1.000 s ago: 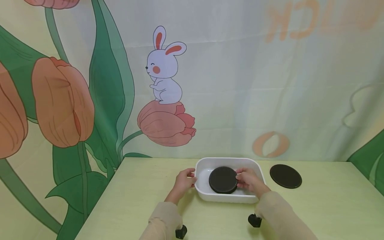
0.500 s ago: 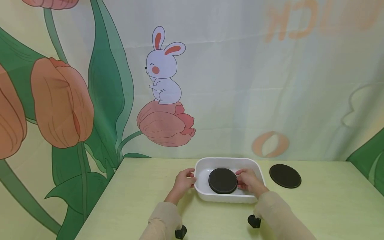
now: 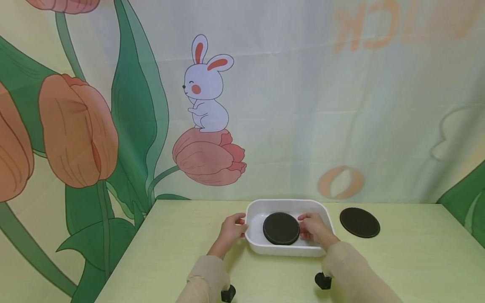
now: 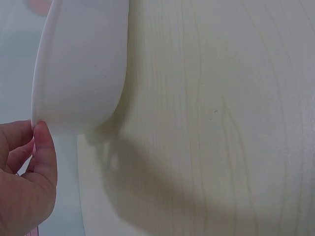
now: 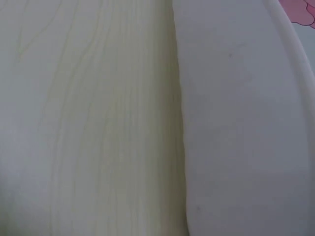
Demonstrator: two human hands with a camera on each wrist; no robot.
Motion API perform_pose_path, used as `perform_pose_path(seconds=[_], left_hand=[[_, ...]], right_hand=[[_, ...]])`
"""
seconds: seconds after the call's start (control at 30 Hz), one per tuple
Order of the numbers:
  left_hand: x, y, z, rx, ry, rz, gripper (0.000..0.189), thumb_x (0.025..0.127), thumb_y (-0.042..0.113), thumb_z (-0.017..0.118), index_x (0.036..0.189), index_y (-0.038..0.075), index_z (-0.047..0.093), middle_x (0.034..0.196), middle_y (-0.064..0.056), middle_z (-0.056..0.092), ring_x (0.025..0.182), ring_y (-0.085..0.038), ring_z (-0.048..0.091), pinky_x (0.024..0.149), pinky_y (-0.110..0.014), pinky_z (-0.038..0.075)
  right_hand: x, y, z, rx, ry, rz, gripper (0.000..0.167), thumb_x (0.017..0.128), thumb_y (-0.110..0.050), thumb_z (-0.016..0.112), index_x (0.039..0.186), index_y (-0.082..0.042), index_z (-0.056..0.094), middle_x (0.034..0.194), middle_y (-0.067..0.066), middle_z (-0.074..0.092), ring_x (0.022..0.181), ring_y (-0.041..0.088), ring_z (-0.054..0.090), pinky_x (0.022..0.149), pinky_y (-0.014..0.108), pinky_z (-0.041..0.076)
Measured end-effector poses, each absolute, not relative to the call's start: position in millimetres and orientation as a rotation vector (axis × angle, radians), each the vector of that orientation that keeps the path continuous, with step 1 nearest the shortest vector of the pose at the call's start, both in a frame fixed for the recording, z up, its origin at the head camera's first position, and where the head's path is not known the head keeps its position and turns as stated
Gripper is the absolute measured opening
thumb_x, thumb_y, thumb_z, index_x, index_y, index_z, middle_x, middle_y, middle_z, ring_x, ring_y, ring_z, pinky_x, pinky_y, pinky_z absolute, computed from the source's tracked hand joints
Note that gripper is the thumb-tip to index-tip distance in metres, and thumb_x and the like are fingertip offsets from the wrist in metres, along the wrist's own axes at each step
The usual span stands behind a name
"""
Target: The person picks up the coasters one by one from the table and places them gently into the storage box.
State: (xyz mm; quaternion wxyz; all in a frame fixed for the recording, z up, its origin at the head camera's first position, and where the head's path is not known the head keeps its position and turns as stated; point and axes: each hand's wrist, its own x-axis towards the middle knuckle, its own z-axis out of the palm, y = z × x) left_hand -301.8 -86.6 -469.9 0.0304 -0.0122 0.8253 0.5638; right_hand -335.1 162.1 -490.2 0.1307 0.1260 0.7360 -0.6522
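In the head view, a white rectangular tub with rounded corners stands near the table's back edge. Inside it lies a round black coaster with a stitched rim. My left hand pinches the tub's rim at its left end. The left wrist view shows the thumb and fingers of that left hand at the edge of the tub. Reaching over the tub's near right side, my right hand has its fingertips right beside the coaster's right edge. The tub's outer wall hides this hand in the right wrist view.
A second round black coaster lies flat on the pale wood-grain table, right of the tub. Behind the table hangs a curtain printed with tulips and a rabbit. Black wrist mounts show under the sleeves.
The coaster in the tub has settled slightly lower, and my right fingertips have come off its edge. My left hand stays at the rim.
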Motion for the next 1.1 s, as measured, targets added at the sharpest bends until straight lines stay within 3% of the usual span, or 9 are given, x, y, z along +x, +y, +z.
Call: perform_pose_path(seconds=[0.37, 0.6, 0.83, 1.1], left_hand=[[-301.2, -88.0, -469.1, -0.047, 2.541, 1.75, 0.04, 0.08, -0.005, 0.055, 0.119, -0.005, 0.05, 0.091, -0.013, 0.053, 0.07, -0.011, 0.052, 0.059, -0.022, 0.053], [-302.5, -89.0, -470.6, -0.042, 2.548, 1.748, 0.04, 0.08, -0.005, 0.055, 0.119, -0.005, 0.051, 0.091, -0.013, 0.053, 0.071, -0.012, 0.052, 0.059, -0.022, 0.053], [-300.6, -88.3, -468.9, -0.029, 2.538, 1.759, 0.04, 0.08, -0.005, 0.055, 0.119, -0.006, 0.05, 0.092, -0.014, 0.053, 0.071, -0.012, 0.051, 0.06, -0.024, 0.053], [-299.0, -87.0, -467.4, -0.021, 2.533, 1.757, 0.039, 0.08, -0.005, 0.054, 0.119, -0.006, 0.05, 0.091, -0.013, 0.052, 0.07, -0.012, 0.05, 0.062, -0.027, 0.054]], right_hand=[[-333.5, 188.6, -442.7, 0.153, 2.243, -1.742, 0.034, 0.082, 0.0, 0.049, 0.115, 0.007, 0.043, 0.078, 0.003, 0.048, 0.069, 0.015, 0.05, 0.059, 0.024, 0.051], [-334.7, 220.7, -413.8, 0.059, 2.351, -1.607, 0.037, 0.086, -0.008, 0.048, 0.12, 0.006, 0.039, 0.096, 0.008, 0.051, 0.088, 0.023, 0.051, 0.07, 0.027, 0.051], [-335.0, 260.5, -414.4, 0.012, 2.494, -1.478, 0.045, 0.088, -0.016, 0.047, 0.125, 0.007, 0.037, 0.12, 0.027, 0.043, 0.101, 0.03, 0.05, 0.078, 0.033, 0.051], [-328.1, 298.1, -427.9, 0.053, 2.549, -1.42, 0.053, 0.09, -0.022, 0.046, 0.13, 0.008, 0.031, 0.13, 0.03, 0.035, 0.115, 0.041, 0.04, 0.084, 0.04, 0.048]])
